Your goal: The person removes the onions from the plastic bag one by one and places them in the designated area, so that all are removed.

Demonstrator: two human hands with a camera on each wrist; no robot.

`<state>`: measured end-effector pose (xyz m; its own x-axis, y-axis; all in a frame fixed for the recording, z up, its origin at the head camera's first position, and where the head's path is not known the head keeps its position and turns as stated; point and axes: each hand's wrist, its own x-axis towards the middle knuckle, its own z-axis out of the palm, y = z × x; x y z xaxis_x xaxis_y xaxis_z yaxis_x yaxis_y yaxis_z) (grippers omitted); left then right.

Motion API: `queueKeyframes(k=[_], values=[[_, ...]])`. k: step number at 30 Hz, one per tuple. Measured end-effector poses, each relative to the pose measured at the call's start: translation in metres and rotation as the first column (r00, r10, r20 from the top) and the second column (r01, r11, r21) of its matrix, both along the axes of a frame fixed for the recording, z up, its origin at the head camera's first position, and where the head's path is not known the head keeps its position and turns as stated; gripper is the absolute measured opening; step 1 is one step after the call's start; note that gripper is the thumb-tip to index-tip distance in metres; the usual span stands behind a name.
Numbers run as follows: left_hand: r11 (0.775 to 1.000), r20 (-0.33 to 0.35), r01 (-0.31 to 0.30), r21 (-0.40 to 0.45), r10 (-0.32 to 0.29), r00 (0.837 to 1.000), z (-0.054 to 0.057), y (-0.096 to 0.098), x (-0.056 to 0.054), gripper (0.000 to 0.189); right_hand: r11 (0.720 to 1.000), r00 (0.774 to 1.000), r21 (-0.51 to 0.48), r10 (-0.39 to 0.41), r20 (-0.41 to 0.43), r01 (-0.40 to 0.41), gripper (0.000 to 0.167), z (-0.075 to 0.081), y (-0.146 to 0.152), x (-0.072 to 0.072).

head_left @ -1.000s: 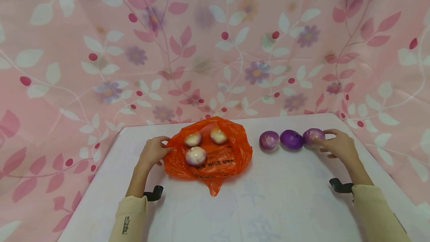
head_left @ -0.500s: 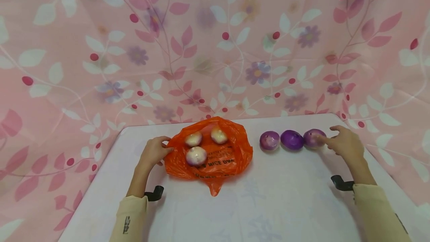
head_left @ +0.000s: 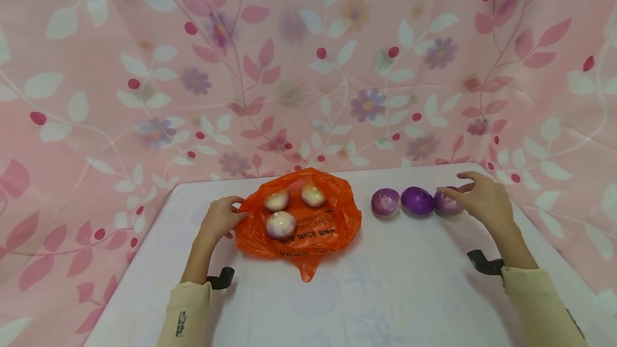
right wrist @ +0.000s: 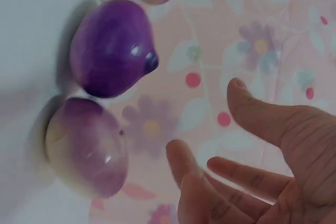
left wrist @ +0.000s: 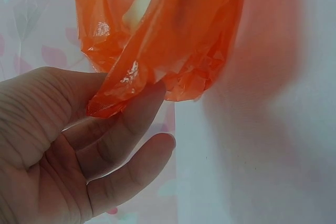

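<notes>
An orange plastic bag (head_left: 337, 213) lies with its mouth spread, and inside it sit three pale onions (head_left: 281, 225) with purple tints. My left hand (head_left: 222, 218) pinches the bag's left rim between thumb and fingers, as the left wrist view shows up close. To the right of the bag, three onions stand in a row: a purple-pink one (head_left: 385, 202), a deep purple one (head_left: 417, 201) and a paler purple one (right wrist: 86, 148) at the right end. Above that last onion, my right hand (head_left: 487, 202) hovers with spread fingers and holds nothing; the right wrist view shows a gap between them.
A white-covered table (head_left: 385, 288) carries everything. A pink floral cloth (head_left: 308, 68) hangs behind its far edge. Each wrist bears a black camera mount, one (head_left: 220, 278) on the left and another (head_left: 484, 262) on the right.
My right hand has come off the right-end onion, drawn back to the right, then shifted left and up over it. My left hand and the bag have stayed in place.
</notes>
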<state>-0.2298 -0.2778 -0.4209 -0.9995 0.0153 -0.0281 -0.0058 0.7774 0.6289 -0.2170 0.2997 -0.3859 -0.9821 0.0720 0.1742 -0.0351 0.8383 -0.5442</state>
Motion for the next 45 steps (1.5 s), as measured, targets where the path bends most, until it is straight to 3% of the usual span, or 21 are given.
queueKeyframes(k=[10, 19, 29, 45], values=[[1.000, 0.001, 0.005, 0.010, -0.005, 1.000, 0.000, 0.000, 0.001, 0.042, 0.970, 0.989, -0.204, 0.141, 0.044, -0.129, 0.082, 0.011, -0.051, 0.001], [1.000, 0.004, -0.002, 0.016, 0.001, 1.000, 0.000, 0.000, 0.002, 0.042, 0.929, 0.964, -0.287, 0.260, 0.058, -0.233, 0.068, 0.003, -0.094, -0.001], [1.000, -0.003, -0.006, 0.017, 0.006, 1.000, 0.001, 0.000, 0.003, 0.042, 0.870, 0.935, -0.396, 0.348, 0.067, -0.296, 0.068, -0.005, -0.133, -0.005], [1.000, 0.000, -0.009, 0.011, 0.009, 1.000, 0.000, 0.001, 0.003, 0.042, 0.837, 0.908, -0.430, 0.412, 0.084, -0.340, 0.069, -0.015, -0.180, -0.004]])
